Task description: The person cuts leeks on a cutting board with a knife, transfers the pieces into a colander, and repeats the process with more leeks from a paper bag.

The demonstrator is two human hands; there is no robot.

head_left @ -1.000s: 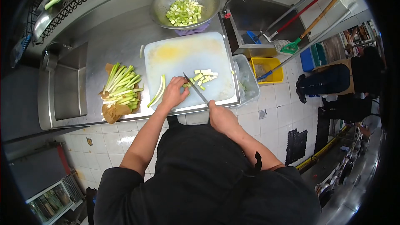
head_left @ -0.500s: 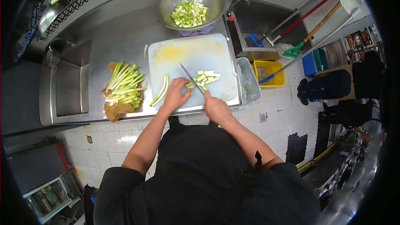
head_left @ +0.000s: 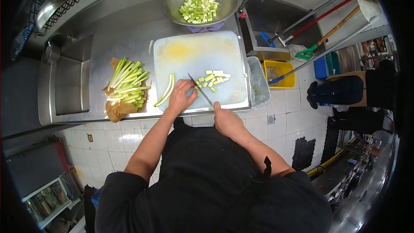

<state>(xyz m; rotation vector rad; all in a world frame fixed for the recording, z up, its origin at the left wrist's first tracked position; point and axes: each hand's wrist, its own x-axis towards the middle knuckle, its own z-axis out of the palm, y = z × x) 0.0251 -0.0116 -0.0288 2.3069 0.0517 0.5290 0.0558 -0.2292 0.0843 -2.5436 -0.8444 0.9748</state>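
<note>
My right hand (head_left: 228, 123) is closed around the handle of a kitchen knife (head_left: 204, 94). The blade slants to the upper left across a white cutting board (head_left: 194, 54). Just left of the blade, my left hand (head_left: 182, 95) has its fingers curled down on pale green stalks, which it mostly hides; a bit of green shows by the fingertips. Diced pale green vegetable pieces (head_left: 213, 77) lie right of the blade, loosely scattered. Farther left on the board rest long curved green-and-white stalks (head_left: 165, 89), apart from my hand.
A heap of stalks (head_left: 129, 82) lies on brown paper (head_left: 118, 111) left of the board. Behind the board stands a metal colander (head_left: 172, 11) with diced pieces. There is a sink (head_left: 73, 80) at left, a clear bin (head_left: 258, 100) at right, and people (head_left: 340, 90) beyond.
The knife has shifted slightly left, closer to my left fingers, and its handle sits a little lower. More cut pieces show on its right side. The view has moved slightly.
</note>
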